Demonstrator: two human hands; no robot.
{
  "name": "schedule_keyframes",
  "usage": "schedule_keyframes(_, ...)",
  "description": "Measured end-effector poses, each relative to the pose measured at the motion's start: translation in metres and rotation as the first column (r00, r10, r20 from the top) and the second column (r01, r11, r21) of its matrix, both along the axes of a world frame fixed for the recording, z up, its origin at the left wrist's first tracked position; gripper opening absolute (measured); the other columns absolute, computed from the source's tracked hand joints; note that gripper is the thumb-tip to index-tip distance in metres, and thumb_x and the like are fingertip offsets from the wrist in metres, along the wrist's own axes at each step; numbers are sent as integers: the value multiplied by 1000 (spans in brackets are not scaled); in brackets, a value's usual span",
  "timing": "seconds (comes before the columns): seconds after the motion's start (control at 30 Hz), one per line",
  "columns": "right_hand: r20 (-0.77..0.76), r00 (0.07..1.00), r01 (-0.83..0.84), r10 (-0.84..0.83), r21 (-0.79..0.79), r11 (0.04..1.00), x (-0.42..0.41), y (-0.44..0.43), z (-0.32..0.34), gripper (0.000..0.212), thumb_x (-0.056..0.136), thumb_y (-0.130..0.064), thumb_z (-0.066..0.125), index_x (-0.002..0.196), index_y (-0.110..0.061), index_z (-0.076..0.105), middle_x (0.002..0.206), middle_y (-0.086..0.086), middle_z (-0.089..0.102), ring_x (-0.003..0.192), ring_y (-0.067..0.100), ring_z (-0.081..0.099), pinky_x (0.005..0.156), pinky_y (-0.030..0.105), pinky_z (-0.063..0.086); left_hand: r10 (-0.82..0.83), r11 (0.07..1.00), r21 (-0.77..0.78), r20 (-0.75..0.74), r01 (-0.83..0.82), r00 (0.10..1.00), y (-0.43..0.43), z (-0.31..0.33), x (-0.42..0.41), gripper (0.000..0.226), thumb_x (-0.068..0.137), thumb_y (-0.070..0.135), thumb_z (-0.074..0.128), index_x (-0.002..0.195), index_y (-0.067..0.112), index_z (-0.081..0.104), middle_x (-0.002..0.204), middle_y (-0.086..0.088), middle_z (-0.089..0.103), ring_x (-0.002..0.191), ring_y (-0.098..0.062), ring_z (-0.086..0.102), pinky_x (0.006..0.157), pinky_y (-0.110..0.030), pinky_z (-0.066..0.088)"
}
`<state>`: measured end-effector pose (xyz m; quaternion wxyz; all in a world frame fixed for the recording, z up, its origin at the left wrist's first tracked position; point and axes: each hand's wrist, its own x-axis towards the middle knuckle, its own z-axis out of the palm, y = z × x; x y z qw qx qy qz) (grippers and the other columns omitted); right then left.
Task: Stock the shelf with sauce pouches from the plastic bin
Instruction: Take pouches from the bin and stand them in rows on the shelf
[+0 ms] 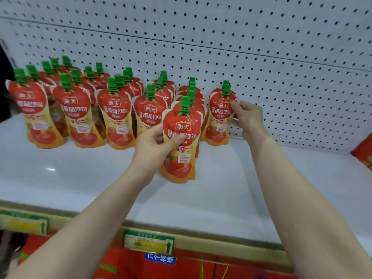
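The left hand (155,146) is gripping a sauce pouch (181,137) around its middle, thumb curling across the printed front and fingers wrapping behind. The pouch is standing upright, green cap up, well out from the pegboard (261,57), heading a file of pouches that runs back to that panel (whether its base is touching the white shelf (80,178) I cannot tell). The right hand (247,117) is pinching the right edge of the end pouch (220,115), thumb on its face and fingers curling behind. This one is standing on the shelf close in front of the pegboard, with another directly behind it. Along the pegboard's foot toward the left, more rows of pouches (80,109) are standing in files. Farthest from the pegboard, a price tag (148,241) is sitting on the shelf's front lip.
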<state>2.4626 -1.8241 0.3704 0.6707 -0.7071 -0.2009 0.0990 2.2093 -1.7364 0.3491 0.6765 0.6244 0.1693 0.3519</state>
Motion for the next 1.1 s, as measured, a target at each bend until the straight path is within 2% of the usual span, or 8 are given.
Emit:
schedule_keyframes(0.17, 50, 998, -33, 33, -12, 999, 1, -3, -2, 25, 97, -19, 61, 89, 5, 62, 91, 12, 66, 81, 18, 64, 64, 24, 59, -23, 1000, -5, -3, 23, 1000, -2, -1, 1, 25, 82, 10, 72, 106, 17, 70, 98, 2, 76, 91, -12, 72, 75, -23, 57)
schedule_keyframes(0.23, 98, 994, -37, 40, -33, 999, -3, -10, 0, 19, 94, -22, 65, 105, -7, 65, 97, 5, 70, 84, 12, 68, 68, 25, 57, -43, 999, -1, -3, 43, 999, -4, -2, 2, 24, 81, 10, 72, 104, 19, 70, 97, 3, 76, 92, -13, 72, 76, -24, 58)
schedule_keyframes(0.37, 276, 946, 188, -171, -39, 981, -26, -35, 13, 26, 87, -34, 70, 109, -24, 61, 101, -4, 67, 85, 10, 65, 70, 33, 57, -72, 997, 0, -2, 72, 997, -10, -4, 4, 24, 81, 12, 72, 103, 21, 70, 98, 2, 76, 94, -14, 72, 81, -30, 58)
schedule_keyframes(0.47, 207, 975, -72, 82, -53, 996, -70, -57, 25, 22, 93, -36, 64, 95, -14, 67, 84, -4, 70, 72, 9, 65, 56, 28, 50, -97, 995, -2, -6, 97, 995, -19, -6, 9, 26, 81, 13, 73, 105, 20, 70, 99, 2, 76, 95, -14, 72, 81, -30, 58)
schedule_keyframes(0.57, 88, 887, -436, 454, -169, 884, -104, -74, 24, 18, 92, -29, 65, 99, -13, 70, 87, 0, 74, 77, 14, 69, 54, 25, 53, -135, 991, 0, 0, 135, 991, -32, -9, 17, 24, 81, 12, 73, 103, 21, 70, 98, 1, 76, 94, -15, 72, 82, -32, 58)
schedule_keyframes(0.77, 138, 915, -366, 380, -116, 923, -101, -96, 24, 8, 90, -8, 67, 94, -15, 70, 75, -5, 75, 68, 7, 71, 57, 20, 57, -210, 978, -9, 13, 210, 978, -52, -10, 33, 26, 86, 13, 69, 112, 12, 66, 102, 1, 75, 95, -10, 71, 78, -22, 56)
schedule_keyframes(0.93, 202, 949, -223, 243, -116, 968, -77, -106, 24, 9, 93, -7, 63, 88, -14, 67, 71, -9, 75, 69, 5, 71, 58, 19, 58, -178, 957, 192, -210, 219, 961, -51, -31, 40, 36, 89, 22, 68, 124, 19, 61, 121, 6, 66, 109, -8, 63, 97, -30, 51)
schedule_keyframes(1.1, 229, 957, -161, 177, -88, 983, -52, -84, 17, 7, 94, -6, 62, 91, -12, 65, 79, -4, 73, 69, 3, 70, 60, 22, 59, -82, 845, 430, -482, 318, 872, -49, -49, 56, 59, 89, 29, 65, 143, 22, 42, 142, 2, 50, 129, -18, 48, 107, -38, 41)
